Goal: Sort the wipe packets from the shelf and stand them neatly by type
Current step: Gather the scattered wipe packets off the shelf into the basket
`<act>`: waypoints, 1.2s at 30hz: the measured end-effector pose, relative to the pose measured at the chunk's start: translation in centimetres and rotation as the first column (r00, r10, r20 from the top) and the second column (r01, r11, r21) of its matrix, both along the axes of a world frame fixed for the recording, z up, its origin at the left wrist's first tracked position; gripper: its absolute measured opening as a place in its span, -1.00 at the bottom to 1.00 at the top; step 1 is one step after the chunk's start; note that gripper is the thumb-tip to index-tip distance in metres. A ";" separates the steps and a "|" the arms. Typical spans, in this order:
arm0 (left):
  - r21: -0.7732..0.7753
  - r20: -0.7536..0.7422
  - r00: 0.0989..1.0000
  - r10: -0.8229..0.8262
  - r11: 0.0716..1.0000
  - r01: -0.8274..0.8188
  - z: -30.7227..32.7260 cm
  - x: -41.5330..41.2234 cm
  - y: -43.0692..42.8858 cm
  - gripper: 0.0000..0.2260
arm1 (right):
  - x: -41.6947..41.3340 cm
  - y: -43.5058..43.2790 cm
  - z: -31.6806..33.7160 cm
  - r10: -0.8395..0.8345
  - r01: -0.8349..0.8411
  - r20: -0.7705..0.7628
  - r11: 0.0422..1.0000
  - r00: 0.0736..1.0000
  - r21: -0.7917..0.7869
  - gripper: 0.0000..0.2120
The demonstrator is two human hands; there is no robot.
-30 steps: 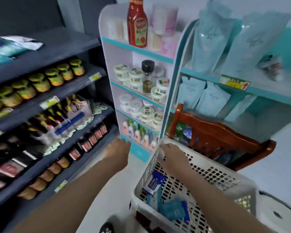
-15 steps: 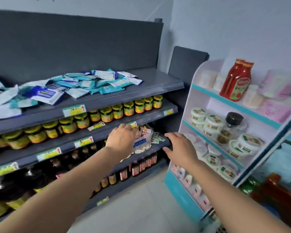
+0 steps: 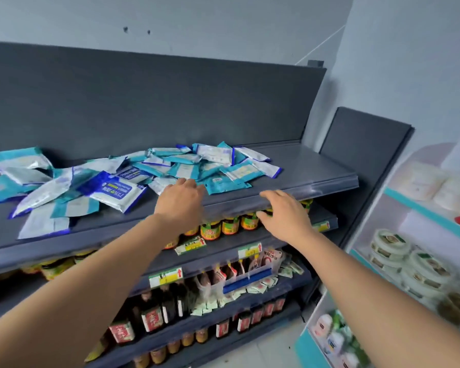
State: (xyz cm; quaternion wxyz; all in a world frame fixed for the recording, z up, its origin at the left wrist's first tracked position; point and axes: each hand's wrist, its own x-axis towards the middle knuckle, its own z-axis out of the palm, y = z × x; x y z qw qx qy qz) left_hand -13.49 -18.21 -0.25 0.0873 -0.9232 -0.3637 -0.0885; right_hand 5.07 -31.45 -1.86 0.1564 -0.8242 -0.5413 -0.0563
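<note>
I am lifting both arms up from the basket: my left hand and right hand, fingers loosely spread and empty, are reaching the top shelf where the wipe packets are lying jumbled, sorting barely begun.

Grey top shelf carries wipe packets strewn flat in a heap.

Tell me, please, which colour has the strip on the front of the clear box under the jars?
Blue; the strip on the box shows best in the head view.
</note>
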 end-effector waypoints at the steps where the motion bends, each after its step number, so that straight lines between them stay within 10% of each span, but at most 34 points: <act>1: -0.003 -0.001 1.000 0.019 1.000 -0.019 0.0 0.6 1.3 -0.73 | 0.9 1.5 0.2 0.016 -0.016 0.001 1.000 1.000 -0.008 -0.51; 15: -0.224 -0.026 0.927 0.374 0.902 -0.370 -2.4 10.1 17.4 -0.35 | 13.6 18.6 -1.0 0.272 -0.255 -0.004 0.899 0.962 -0.356 -0.38; 20: -0.051 -0.060 0.931 0.361 0.930 -0.364 -1.3 12.7 19.4 -0.69 | 15.4 20.3 -1.7 0.338 -0.335 0.083 0.941 0.937 -0.055 -0.67; 25: 0.207 0.263 0.954 0.147 0.957 -0.204 1.0 16.4 20.5 -0.81 | 17.0 22.6 -0.3 0.105 -0.104 0.010 0.962 0.994 0.251 -0.74; 32: -0.251 0.126 0.984 0.127 0.964 -0.092 -0.3 19.9 23.2 -0.49 | 21.8 25.7 -0.9 -0.179 0.221 -0.344 0.971 0.922 0.087 -0.70; 36: -0.322 -0.032 0.998 0.048 0.945 -0.056 -2.5 19.3 24.3 -0.27 | 22.3 27.0 -2.3 -0.225 0.146 -0.381 0.963 0.897 -0.225 -0.20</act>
